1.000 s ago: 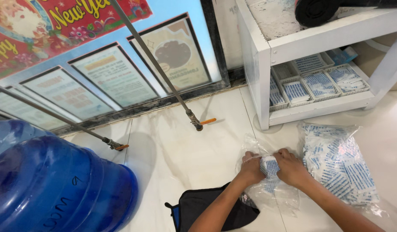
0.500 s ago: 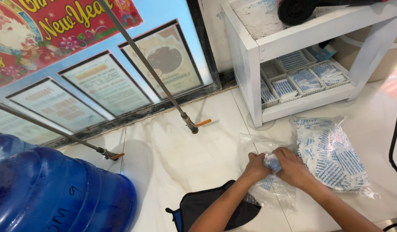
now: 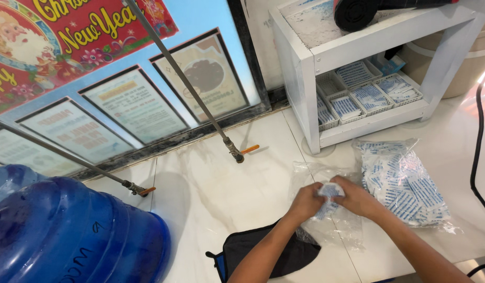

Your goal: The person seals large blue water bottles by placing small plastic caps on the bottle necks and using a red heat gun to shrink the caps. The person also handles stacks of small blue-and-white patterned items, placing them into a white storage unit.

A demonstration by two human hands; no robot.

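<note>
Little has been changed since half a second ago: both hands are kept together over the white tiled floor [image 3: 227, 194]. A small white-and-blue packet [image 3: 329, 192] is pinched between the left hand [image 3: 306, 201] and right hand [image 3: 358, 197], fingers curled shut around it, above a crumpled clear plastic bag [image 3: 331, 230]. Just beside the right hand, a clear bag full of white-and-blue sachets [image 3: 402, 181] is seen lying.
</note>
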